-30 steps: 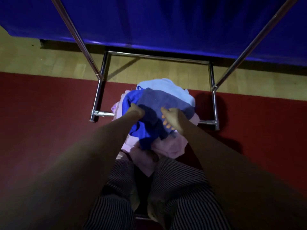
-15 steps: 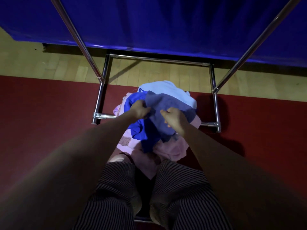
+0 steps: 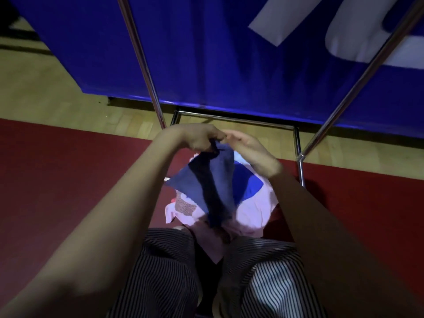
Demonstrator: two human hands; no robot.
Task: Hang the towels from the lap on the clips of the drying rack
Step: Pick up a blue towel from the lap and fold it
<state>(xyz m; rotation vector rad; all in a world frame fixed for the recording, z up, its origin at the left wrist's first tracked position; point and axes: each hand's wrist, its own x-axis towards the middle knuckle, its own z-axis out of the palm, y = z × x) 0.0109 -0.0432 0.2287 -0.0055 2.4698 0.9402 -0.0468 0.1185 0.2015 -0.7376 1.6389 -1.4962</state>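
A dark blue towel hangs from both my hands above my lap. My left hand pinches its top corner with curled fingers. My right hand meets the same top edge from the right; its fingertips are hidden by the cloth. Below lies the pile of towels: a pink one and a bright blue one rest on my striped trousers. The drying rack's two chrome poles rise left and right of my hands. No clips are in view.
The rack's base frame stands on a red mat and a wooden floor. A blue curtain with white shapes hangs behind the rack.
Both hands have lifted the dark blue towel up off the pile and come together at its top edge. The camera has tilted upward, showing more of the curtain.
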